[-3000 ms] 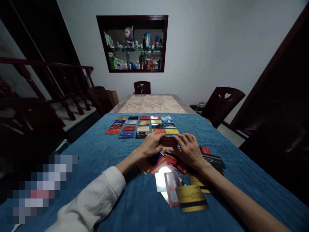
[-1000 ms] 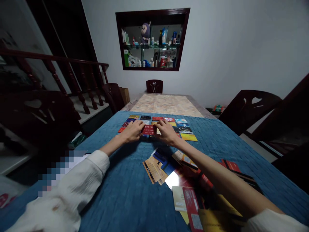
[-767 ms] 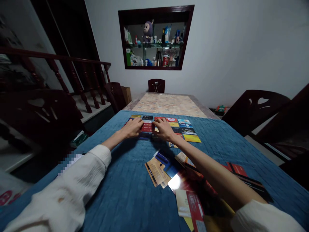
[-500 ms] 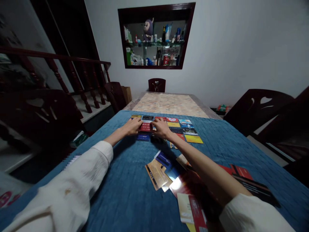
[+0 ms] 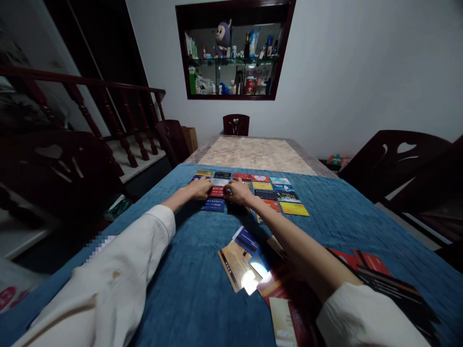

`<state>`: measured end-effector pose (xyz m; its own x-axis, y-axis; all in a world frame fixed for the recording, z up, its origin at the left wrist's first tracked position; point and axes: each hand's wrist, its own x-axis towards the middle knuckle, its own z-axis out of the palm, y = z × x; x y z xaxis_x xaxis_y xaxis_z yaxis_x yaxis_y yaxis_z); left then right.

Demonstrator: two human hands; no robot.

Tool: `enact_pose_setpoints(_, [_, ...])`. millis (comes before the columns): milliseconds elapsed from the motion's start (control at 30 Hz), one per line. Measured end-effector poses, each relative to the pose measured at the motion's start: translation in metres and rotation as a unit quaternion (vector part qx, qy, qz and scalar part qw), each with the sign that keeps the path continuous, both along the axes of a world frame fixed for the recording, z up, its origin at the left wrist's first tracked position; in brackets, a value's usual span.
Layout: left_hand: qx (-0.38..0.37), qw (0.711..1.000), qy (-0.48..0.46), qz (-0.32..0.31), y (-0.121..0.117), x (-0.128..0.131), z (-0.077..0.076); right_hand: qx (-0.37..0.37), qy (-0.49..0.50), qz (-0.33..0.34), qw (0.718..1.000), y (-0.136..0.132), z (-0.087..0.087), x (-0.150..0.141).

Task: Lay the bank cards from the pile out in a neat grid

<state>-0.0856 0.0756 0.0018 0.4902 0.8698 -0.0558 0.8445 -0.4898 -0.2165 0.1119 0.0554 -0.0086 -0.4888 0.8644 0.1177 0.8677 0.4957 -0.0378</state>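
Cards lie in rows on the blue cloth (image 5: pixel 191 284). A red card (image 5: pixel 217 192) is between my two hands, low on the cloth. At its left edge are the bent fingers of my left hand (image 5: pixel 199 188). My right hand (image 5: pixel 239 192) has its curled fingers and thumb at the right edge. Just behind the red card shows a silver card (image 5: pixel 220 182), and in front of it a blue card (image 5: pixel 213 205). A black card (image 5: pixel 223 175) lies in the far row. My right hand partly covers the cards beneath it.
Loose cards, including a tan card (image 5: pixel 235 265) and a cream card (image 5: pixel 282 320), overlap under my right forearm. More black cards (image 5: pixel 394 289) lie to the right. A yellow card (image 5: pixel 294 208) ends the near row. Wooden chairs (image 5: pixel 390 164) stand around the table.
Both hands have drawn slightly closer to me, staying at the red card's edges. The silver card behind it now shows more. The view has shifted a little.
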Motion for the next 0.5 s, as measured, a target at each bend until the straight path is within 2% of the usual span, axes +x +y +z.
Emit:
enact_pose_setpoints(167, [-0.012, 1.0, -0.005, 0.0, 0.004, -0.0021, -0.0035, -0.014, -0.004, 0.003, 1.0, 0.0034, -0.003, -0.0017])
enact_pose_setpoints(500, [-0.05, 0.998, 0.026, 0.008, 0.0059, 0.0019, -0.0007, -0.032, -0.013, 0.001, 0.999, 0.0062, -0.0052, -0.0038])
